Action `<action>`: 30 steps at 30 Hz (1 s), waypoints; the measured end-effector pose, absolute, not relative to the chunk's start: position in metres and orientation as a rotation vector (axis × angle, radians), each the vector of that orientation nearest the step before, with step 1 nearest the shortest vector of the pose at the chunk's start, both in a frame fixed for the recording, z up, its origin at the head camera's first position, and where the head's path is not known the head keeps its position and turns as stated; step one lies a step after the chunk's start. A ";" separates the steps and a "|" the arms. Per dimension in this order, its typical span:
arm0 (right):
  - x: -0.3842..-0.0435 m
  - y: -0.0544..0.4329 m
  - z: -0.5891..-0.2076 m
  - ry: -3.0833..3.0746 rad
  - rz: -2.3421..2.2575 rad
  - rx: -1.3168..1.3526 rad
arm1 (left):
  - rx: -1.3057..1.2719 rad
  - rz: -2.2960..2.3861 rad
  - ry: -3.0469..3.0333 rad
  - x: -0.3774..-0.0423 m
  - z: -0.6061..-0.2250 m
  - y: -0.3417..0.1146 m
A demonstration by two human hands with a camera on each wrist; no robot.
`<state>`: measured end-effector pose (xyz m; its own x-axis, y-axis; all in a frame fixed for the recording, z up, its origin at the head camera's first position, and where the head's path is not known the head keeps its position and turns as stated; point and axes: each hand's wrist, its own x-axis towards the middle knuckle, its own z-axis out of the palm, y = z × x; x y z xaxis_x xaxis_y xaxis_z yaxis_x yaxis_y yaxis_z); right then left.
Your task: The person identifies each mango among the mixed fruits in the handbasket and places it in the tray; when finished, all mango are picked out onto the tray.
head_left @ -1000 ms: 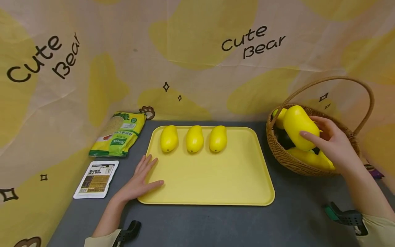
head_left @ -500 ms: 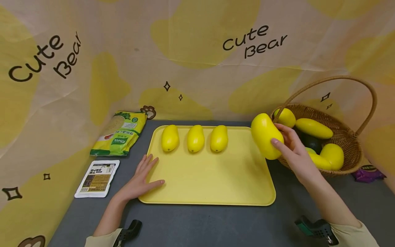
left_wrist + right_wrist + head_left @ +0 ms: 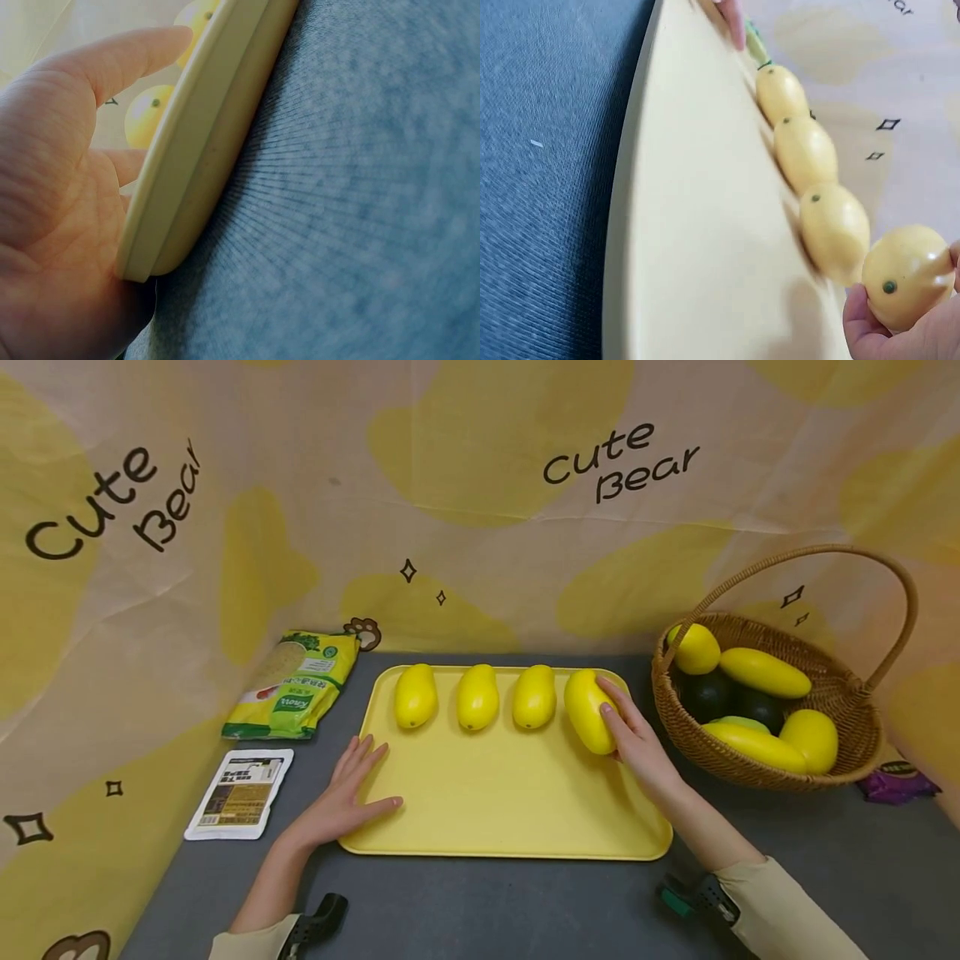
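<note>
In the head view, a yellow fruit (image 3: 587, 710) is held between the thumb and curled fingers of the right hand (image 3: 647, 750), over the far right part of a yellow tray (image 3: 502, 793). Left of this grip, three matching fruits (image 3: 477, 697) are lined up in the tray. Right of it, yellow pieces (image 3: 765, 672), dark pieces (image 3: 708, 693) and a light green piece (image 3: 741, 722) are contained in a wicker basket (image 3: 678, 735). The tray's left rim is met by the left hand (image 3: 348, 797), fingers spread, nothing grasped.

In the left wrist view, the tray's rim is seen beside the left palm.

In the right wrist view, the held fruit is seen gripped by its sides; whether it touches the tray cannot be told.
</note>
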<state>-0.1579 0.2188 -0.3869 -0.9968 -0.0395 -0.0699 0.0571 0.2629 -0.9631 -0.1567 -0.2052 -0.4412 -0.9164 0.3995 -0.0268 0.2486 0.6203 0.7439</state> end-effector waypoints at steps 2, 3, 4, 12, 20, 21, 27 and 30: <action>-0.164 0.220 -0.392 2.442 -1.861 0.041 | 0.540 1.176 2.652 -0.157 -0.442 -0.205; -0.167 0.221 -0.394 2.454 -1.854 0.050 | 0.540 1.176 2.651 -0.157 -0.442 -0.205; -0.171 0.222 -0.396 2.476 -1.836 0.049 | 0.539 1.178 2.650 -0.157 -0.442 -0.205; -0.192 0.228 -0.407 2.754 -1.466 0.015 | 0.529 1.165 2.652 -0.158 -0.443 -0.206; -0.196 0.232 -0.412 2.950 -1.294 0.018 | 0.518 1.168 2.644 -0.159 -0.444 -0.205; -0.196 0.233 -0.412 2.968 -1.264 0.003 | 0.517 1.167 2.643 -0.159 -0.444 -0.205; -0.195 0.238 -0.411 3.033 -1.062 -0.086 | 0.518 1.171 2.641 -0.159 -0.444 -0.205; -0.196 0.238 -0.410 3.050 -1.038 -0.090 | 0.517 1.172 2.641 -0.159 -0.445 -0.205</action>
<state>-0.1956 0.2381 -0.4104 -0.9951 -0.0267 0.0952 -0.0792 0.7915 -0.6061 -0.1590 -0.2051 -0.4445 -0.9173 0.3956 -0.0451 0.2320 0.6230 0.7470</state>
